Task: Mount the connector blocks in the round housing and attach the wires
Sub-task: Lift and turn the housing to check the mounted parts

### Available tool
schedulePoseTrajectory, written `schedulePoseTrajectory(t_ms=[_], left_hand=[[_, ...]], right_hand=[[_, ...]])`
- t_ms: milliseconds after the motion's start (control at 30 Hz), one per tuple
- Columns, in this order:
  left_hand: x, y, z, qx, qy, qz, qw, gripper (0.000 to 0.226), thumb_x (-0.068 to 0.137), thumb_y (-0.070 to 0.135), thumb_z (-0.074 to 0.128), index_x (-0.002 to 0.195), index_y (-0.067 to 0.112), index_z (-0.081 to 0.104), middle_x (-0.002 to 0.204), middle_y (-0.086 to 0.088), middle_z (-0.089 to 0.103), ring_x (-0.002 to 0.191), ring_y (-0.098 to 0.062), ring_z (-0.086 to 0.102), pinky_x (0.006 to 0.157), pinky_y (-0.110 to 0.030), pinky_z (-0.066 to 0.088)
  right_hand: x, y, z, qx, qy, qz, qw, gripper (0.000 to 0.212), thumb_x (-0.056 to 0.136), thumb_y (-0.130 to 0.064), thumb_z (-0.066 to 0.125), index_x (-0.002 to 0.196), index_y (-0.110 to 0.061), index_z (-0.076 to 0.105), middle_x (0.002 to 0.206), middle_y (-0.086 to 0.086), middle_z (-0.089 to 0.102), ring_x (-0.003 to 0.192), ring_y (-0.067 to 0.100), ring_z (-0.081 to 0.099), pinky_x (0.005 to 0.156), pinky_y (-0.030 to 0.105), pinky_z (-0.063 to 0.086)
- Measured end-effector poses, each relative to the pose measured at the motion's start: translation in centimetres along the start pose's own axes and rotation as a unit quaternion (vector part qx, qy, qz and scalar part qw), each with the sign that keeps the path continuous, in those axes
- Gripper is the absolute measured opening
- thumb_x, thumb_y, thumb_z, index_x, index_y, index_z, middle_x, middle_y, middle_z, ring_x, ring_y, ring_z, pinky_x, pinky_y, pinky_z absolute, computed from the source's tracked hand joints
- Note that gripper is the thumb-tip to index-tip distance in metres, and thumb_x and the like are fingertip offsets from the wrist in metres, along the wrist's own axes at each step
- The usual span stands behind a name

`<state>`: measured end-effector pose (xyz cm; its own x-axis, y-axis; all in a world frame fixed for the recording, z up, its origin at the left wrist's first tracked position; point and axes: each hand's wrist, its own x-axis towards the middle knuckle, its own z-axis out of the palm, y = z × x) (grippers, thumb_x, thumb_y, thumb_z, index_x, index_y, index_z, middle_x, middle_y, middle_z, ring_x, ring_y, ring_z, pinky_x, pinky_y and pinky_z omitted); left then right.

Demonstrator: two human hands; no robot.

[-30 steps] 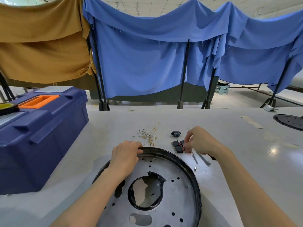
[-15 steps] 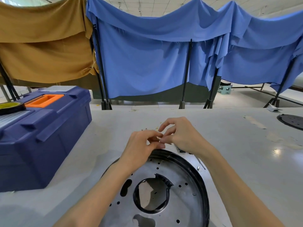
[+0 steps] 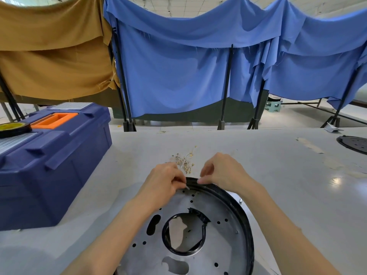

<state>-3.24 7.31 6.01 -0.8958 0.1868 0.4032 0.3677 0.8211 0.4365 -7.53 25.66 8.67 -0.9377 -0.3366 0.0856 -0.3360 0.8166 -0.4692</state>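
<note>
1. The housing (image 3: 222,247), a grey metal disc with a black rim and a large middle hole, lies flat on the bench (image 3: 288,185) at its near edge.
2. The left hand (image 3: 162,185) sits over the far rim of the housing. Its fingers (image 3: 178,180) are curled and pinch a small pale piece (image 3: 187,187) just above the plate.
3. The right hand (image 3: 224,172) is close beside it at the same far rim, fingers curled, one tip touching the black rim. Whether it holds anything I cannot tell.
4. The wires (image 3: 185,160), a loose pale tangle with brass ends, lie on the bench just beyond both hands.
5. A blue toolbox (image 3: 51,161) with an orange handle stands to the left, with a tape roll (image 3: 14,128) on its lid.
6. A second dark disc (image 3: 354,144) lies at the far right of the bench.
7. A blue cloth (image 3: 178,66) and a brown cloth (image 3: 49,46) hang on stands behind the bench.
</note>
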Motion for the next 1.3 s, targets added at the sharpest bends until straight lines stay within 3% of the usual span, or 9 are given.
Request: schedulePoseTrajectory(t_ms=[200, 667, 933, 1133, 1300], left_hand=[[-0.4, -0.1, 0.1, 0.068, -0.051, -0.010, 0.996, 0.014, 0.090, 0.013, 0.064, 0.096, 0.015, 0.076, 0.092, 0.000, 0.057, 0.086, -0.020, 0.056, 0.079, -0.037, 0.046], [-0.6, 0.3, 0.6, 0.132, -0.063, 0.003, 0.989, 0.023, 0.095, 0.011, 0.052, 0.108, 0.015, 0.070, 0.105, 0.001, 0.056, 0.098, -0.019, 0.053, 0.083, -0.034, 0.045], [-0.7, 0.9, 0.8, 0.111, -0.017, 0.003, 0.994, 0.015, 0.093, 0.015, 0.059, 0.107, 0.017, 0.062, 0.100, 0.004, 0.061, 0.096, -0.016, 0.054, 0.082, -0.032, 0.044], [-0.9, 0.5, 1.1, 0.106, -0.024, -0.009, 0.994, 0.012, 0.090, 0.018, 0.063, 0.101, 0.016, 0.068, 0.098, 0.003, 0.065, 0.093, -0.018, 0.057, 0.081, -0.032, 0.046], [-0.6, 0.2, 1.3, 0.132, -0.047, -0.017, 0.990, 0.020, 0.095, 0.021, 0.057, 0.108, 0.015, 0.071, 0.106, 0.002, 0.064, 0.101, -0.020, 0.057, 0.083, -0.032, 0.046]], right_hand=[[-0.2, 0.2, 0.8, -0.001, -0.002, -0.002, 1.000, 0.023, 0.077, -0.032, 0.079, 0.059, -0.029, 0.065, 0.071, -0.007, 0.065, 0.081, 0.017, 0.061, 0.079, 0.040, 0.055], [0.2, 0.5, 1.3, 0.004, 0.006, -0.014, 1.000, 0.021, 0.077, -0.029, 0.079, 0.059, -0.026, 0.067, 0.068, -0.006, 0.066, 0.076, 0.017, 0.063, 0.075, 0.039, 0.057], [0.4, 0.7, 1.5, 0.005, 0.005, -0.013, 1.000, 0.021, 0.077, -0.030, 0.079, 0.059, -0.026, 0.067, 0.068, -0.004, 0.067, 0.075, 0.018, 0.063, 0.076, 0.041, 0.057], [0.4, 0.8, 1.5, 0.009, 0.009, -0.018, 1.000, 0.020, 0.076, -0.028, 0.079, 0.059, -0.025, 0.068, 0.064, -0.006, 0.065, 0.073, 0.017, 0.063, 0.074, 0.040, 0.057], [0.4, 0.9, 1.5, 0.013, 0.010, -0.022, 1.000, 0.025, 0.076, -0.028, 0.080, 0.056, -0.026, 0.066, 0.061, -0.008, 0.063, 0.069, 0.014, 0.062, 0.072, 0.037, 0.056]])
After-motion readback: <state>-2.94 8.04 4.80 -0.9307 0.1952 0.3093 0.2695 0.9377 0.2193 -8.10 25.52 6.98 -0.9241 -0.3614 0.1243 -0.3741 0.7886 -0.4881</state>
